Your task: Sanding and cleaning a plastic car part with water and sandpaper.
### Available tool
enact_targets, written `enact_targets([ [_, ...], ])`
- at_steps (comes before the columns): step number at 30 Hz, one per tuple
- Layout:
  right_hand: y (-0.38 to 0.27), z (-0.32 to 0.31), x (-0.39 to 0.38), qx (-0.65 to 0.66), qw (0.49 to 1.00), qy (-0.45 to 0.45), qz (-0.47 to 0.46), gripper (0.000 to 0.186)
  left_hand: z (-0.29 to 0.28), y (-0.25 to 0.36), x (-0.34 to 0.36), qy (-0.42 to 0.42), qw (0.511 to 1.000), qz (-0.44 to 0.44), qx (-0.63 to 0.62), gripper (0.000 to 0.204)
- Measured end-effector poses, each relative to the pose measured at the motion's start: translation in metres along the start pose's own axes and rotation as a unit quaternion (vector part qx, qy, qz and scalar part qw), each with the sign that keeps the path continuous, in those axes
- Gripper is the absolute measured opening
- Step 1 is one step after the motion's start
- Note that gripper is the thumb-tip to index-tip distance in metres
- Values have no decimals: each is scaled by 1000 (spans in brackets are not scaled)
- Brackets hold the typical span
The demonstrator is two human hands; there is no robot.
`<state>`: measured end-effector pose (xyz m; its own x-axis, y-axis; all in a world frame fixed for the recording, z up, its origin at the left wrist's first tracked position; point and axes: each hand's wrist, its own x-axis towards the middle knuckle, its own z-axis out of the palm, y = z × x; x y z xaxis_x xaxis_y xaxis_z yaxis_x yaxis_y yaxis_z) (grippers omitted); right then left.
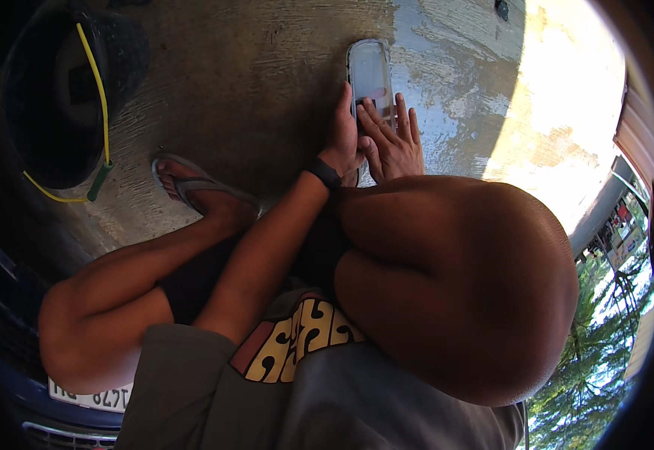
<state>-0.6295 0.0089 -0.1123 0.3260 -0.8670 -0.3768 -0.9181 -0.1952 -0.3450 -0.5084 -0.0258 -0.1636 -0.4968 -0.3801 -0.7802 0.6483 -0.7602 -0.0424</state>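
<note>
Two hands (pixel 376 135) on clear oblong tray (pixel 370 71)

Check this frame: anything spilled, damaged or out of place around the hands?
Yes, the concrete floor is wet in streaks around the long grey object that both hands press down, left hand at its side, right hand on top. No damage is visible. The black bucket stands upright.

Both hands sit on a grey oblong object (pixel 370 75) lying on wet concrete floor (pixel 267 67): left hand (pixel 344 135) along its left edge, right hand (pixel 392 141) on its near end. Open floor beyond and to either side of it. Near side blocked by bent right knee (pixel 454 277). Sandalled left foot (pixel 199 187) and dark bucket (pixel 64 97) stand well left
</note>
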Motion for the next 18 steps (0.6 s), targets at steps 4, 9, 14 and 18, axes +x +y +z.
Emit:
enact_targets([
  [4, 25, -28, 69, 16, 997, 70, 41, 51, 27, -3, -4, -86, 995, -3, -44, 83],
  [9, 3, 5, -19, 57, 996, 43, 46, 45, 11, 0, -4, -74, 997, -7, -14, 87],
  [14, 22, -12, 67, 52, 992, 110, 42, 45, 22, 9, -12, -57, 997, 32, -41, 83],
  [18, 3, 3, 23, 131, 985, 87, 72, 47, 9, 7, -7, -71, 997, 13, -36, 85],
])
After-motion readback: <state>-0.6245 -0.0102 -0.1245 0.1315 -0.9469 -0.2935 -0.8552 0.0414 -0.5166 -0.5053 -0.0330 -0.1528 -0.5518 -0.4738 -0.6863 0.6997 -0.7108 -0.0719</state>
